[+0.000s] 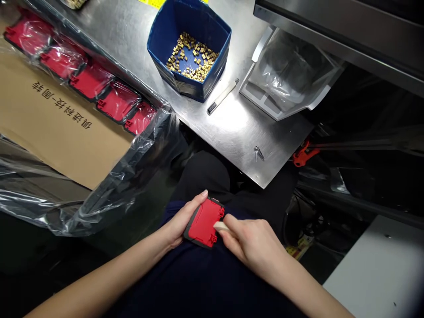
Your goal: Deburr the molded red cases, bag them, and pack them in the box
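Note:
Over my lap, my left hand [185, 221] grips a red plastic part with a black rim [203, 222] by its left side, thumb along the top edge. The part is tilted, and small clip-like details show along its right edge. My right hand [253, 238] pinches an off-white, flat-ended stick [220, 226] whose tip reaches the part's right edge between those details. Most of the stick is hidden inside my fingers. Similar red parts [91, 82] stand in a row at the left, partly under clear plastic film.
A blue bin [190, 91] with many small brass pieces [198, 62] stands on the metal table [212, 130]. Beside it lie a white pen-like tool [223, 96] and small metal pieces [259, 153]. A grey tray [265, 104] holds plastic bags. A film-lined carton [62, 115] is at left.

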{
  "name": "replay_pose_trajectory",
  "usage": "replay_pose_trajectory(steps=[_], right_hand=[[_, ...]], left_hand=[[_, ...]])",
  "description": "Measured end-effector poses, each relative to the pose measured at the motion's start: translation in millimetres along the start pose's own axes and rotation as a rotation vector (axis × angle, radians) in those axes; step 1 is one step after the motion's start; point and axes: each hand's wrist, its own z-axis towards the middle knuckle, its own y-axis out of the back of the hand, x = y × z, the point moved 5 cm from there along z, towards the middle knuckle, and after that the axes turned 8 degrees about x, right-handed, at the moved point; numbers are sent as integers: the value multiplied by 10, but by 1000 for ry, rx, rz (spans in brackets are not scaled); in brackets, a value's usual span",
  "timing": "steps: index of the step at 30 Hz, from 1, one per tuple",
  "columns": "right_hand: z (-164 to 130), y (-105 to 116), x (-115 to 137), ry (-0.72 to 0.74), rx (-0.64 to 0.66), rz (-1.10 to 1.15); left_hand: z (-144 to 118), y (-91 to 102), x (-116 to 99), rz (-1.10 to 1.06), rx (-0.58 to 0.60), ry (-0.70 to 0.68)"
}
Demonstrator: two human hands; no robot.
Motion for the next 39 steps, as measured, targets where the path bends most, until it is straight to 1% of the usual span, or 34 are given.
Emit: replay_pose_trajectory(steps=[2, 7, 9, 12, 15, 18, 20, 22, 25, 27, 29, 31, 32, 34, 35, 37, 39], right_hand=[[17, 7, 12, 41, 16, 13], [21, 17, -37, 13, -5, 52], [17, -3, -17, 51, 21, 61], [31, -6, -1, 86, 34, -3], [24, -1, -45, 35, -10, -58], [27, -33, 11, 93, -6, -61], [96, 10, 72, 102, -54, -85], [233, 131, 107, 77, -148, -68], [512, 414, 73, 73, -324, 114], [708, 642, -35, 5, -461, 201], [860, 878, -171, -114, -583, 192], [901, 1101, -318, -207, -685, 145], [860, 1197, -408, -233, -733, 124], [653, 1334, -662, -277, -820, 79], [499, 1368, -839, -313, -855, 53], [148, 1374, -1289, -419, -904, -5], [-170, 1327, -1814, -554, -926, -69]], left_hand=[[0, -10, -7, -1, 19, 1], [2, 19, 24, -25, 33, 11], [3, 26, 35, -27, 39, 4], [0, 25, 38, -25, 31, -13], [-3, 18, 48, -34, 9, 4], [-6, -19, 31, -34, 16, 0], [-18, -46, 10, -41, 21, -7], [-50, -43, -24, -64, -21, -42], [-118, -3, -78, -81, -97, -113], [-147, 10, -91, -64, -91, -110], [-161, 24, -108, -54, -83, -115], [-176, 49, -138, -46, -105, -153], [-186, 63, -154, -33, -123, -175], [-208, 75, -186, 0, -133, -216], [-217, 72, -204, 8, -119, -232], [-226, 50, -244, 6, -67, -247], [-223, 14, -286, -2, -18, -243]])
